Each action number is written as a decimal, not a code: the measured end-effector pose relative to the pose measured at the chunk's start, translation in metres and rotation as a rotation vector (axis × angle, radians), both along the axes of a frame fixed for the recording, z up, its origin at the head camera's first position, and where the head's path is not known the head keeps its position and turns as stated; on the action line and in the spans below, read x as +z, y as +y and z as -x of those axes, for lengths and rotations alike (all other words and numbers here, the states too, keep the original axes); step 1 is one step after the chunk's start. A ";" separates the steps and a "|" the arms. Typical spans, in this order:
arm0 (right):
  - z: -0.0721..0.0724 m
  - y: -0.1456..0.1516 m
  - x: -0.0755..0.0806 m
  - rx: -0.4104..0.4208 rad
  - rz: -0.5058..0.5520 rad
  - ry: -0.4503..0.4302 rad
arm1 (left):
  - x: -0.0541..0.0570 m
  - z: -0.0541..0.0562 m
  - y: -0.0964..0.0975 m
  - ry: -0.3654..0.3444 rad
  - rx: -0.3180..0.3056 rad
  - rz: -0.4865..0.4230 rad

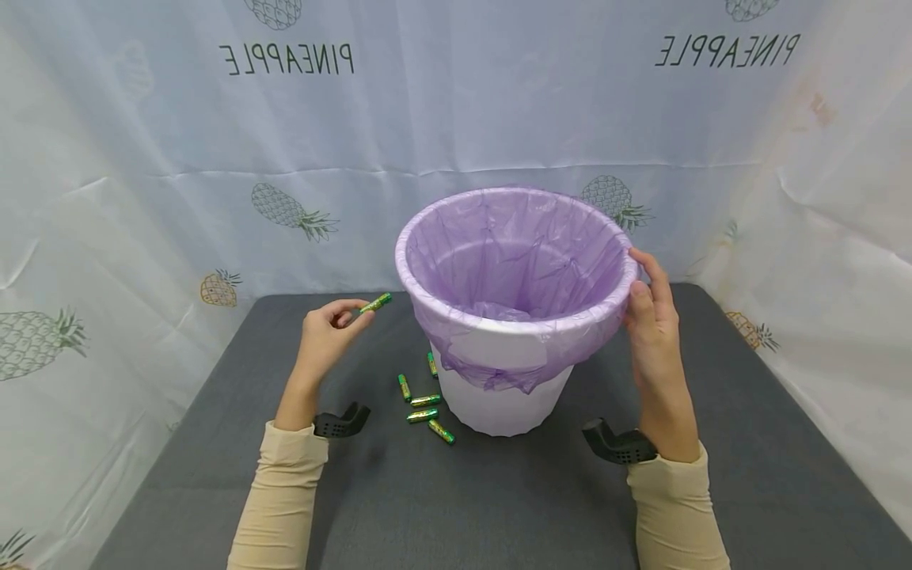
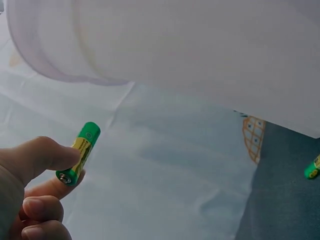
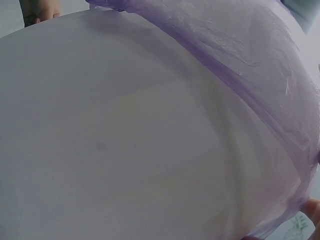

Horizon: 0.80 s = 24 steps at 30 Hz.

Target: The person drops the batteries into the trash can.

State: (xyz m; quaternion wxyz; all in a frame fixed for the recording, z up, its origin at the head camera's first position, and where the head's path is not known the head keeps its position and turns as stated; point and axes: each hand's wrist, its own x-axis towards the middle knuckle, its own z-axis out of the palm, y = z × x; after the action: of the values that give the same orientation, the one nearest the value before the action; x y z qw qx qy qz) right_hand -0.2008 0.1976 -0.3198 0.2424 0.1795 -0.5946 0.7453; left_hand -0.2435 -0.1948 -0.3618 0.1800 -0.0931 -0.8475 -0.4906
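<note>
My left hand (image 1: 329, 336) pinches a green and yellow battery (image 1: 376, 302) between thumb and index finger, left of the trash bin. The left wrist view shows this battery (image 2: 80, 152) tilted, one metal end toward the camera. A white trash bin (image 1: 499, 404) stands upright, lined with a purple plastic bag (image 1: 463, 348) folded over its rim. With my right hand (image 1: 654, 340) I hold the bin's right side at the rim. Several more green batteries (image 1: 423, 415) lie on the table by the bin's left foot. Most of the right fingers are hidden.
A dark grey table (image 1: 513, 507) lies under everything. A white pineapple-print curtain (image 1: 399, 119) hangs behind the table and along both sides. Black wrist mounts sit on the left wrist (image 1: 342, 421) and the right wrist (image 1: 620, 445).
</note>
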 end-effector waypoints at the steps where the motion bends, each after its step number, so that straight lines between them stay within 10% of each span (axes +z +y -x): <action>1: 0.001 0.000 -0.001 -0.001 0.001 -0.001 | 0.001 0.000 0.000 0.008 -0.001 0.000; 13: 0.001 0.001 -0.002 0.030 0.000 0.028 | 0.043 -0.027 0.016 0.083 0.000 -0.036; 24: 0.001 0.002 -0.002 0.067 0.002 0.058 | 0.048 -0.023 0.015 0.198 0.020 -0.085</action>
State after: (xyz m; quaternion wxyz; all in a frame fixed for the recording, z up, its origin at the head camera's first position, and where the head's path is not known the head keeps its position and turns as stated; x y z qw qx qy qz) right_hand -0.2022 0.1995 -0.3220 0.2347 0.2207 -0.5803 0.7479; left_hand -0.2207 -0.1799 -0.3136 0.2714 -0.1249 -0.8049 -0.5128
